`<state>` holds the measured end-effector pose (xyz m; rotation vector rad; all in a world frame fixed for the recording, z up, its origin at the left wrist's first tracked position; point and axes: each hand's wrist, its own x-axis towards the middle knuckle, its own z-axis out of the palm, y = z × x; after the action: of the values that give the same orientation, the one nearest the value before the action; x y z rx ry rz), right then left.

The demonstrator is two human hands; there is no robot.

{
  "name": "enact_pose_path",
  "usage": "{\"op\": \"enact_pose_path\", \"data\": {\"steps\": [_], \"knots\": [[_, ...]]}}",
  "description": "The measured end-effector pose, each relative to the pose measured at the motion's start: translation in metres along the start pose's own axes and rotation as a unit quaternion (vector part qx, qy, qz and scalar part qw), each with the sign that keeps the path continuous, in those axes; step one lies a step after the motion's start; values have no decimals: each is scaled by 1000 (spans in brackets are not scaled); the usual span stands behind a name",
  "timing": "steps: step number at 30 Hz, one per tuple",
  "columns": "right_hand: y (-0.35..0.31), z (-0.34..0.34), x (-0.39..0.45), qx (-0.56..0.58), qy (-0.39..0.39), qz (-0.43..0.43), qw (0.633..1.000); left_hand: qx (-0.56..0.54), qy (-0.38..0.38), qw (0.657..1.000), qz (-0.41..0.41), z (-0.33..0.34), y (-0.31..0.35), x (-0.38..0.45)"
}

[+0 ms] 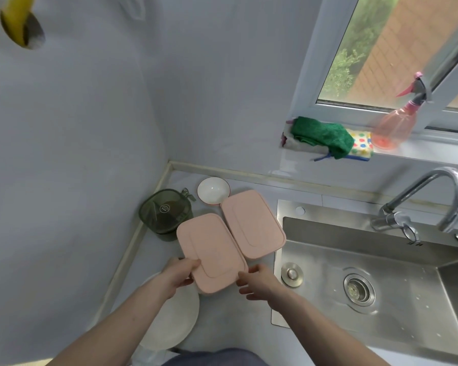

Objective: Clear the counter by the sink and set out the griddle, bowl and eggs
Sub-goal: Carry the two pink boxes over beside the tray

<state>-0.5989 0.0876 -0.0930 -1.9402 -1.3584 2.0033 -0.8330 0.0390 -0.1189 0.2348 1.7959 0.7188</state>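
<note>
Sinkside counter (222, 326): green container (165, 213), white logo, perhaps unreadable.

Soft, even daylight comes from the window (381, 48); shadows below it are faint, the sink (381, 260) beneath shows mild glare, edges bend with wide-angle distortion, and detail is slightly soft
</note>
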Motion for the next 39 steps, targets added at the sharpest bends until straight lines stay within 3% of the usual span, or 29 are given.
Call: {"op": "enact_pose_path", "data": {"steps": [8, 11, 16, 25, 33, 39], "knots": [[1, -11, -3, -25, -4, 3, 1000, -2, -7, 1000, 29, -3, 3, -3], [6, -27, 3, -47, 32, 20, 998, 3, -6, 999, 32, 0, 7, -12], [-2, -46, 18, 67, 96, 19, 993, -7, 13, 999, 29, 3, 10, -26], [-5, -44, 37, 127, 108, 19, 986, -48, 1, 999, 21, -3, 14, -42], [6, -32, 29, 150, 112, 20, 982, -30, 35, 997, 68, -18, 18, -48], [43, -11, 1, 167, 70, 36, 983, -19, 32, 994, 102, -33, 20, -59]]}}
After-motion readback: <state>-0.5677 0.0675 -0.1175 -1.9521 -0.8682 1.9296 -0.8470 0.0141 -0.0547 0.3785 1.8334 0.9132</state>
